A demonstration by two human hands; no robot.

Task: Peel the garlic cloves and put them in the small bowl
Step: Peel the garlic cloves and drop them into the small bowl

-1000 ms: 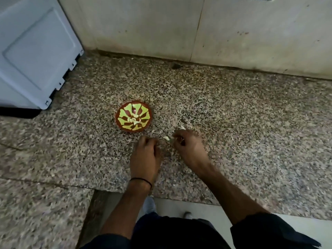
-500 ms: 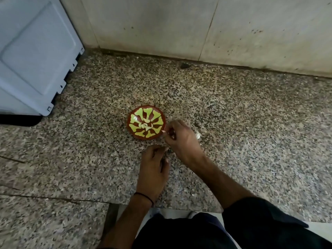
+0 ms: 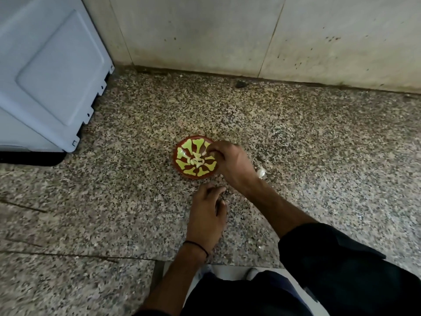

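A small red-brown bowl [image 3: 182, 153] with a yellow-green pattern sits on the speckled granite counter. Several peeled pale garlic cloves [image 3: 196, 160] lie at its centre. My right hand [image 3: 232, 165] reaches over the bowl's right rim, its fingertips curled together over the inside, pinching what looks like a pale garlic clove. My left hand [image 3: 206, 217] rests on the counter just in front of the bowl with its fingers loosely curled; I see nothing in it. A whitish garlic piece [image 3: 260, 172] lies on the counter right of my right wrist.
A large grey-blue appliance [image 3: 45, 71] stands at the back left. A tiled wall [image 3: 227, 35] closes off the back. The counter's front edge [image 3: 218, 264] runs just below my left wrist, with my dark trousers beneath it.
My right hand has moved left and forward from in front of the bowl to over its right rim, carrying the clove. My left hand has stayed on the counter in front of the bowl.
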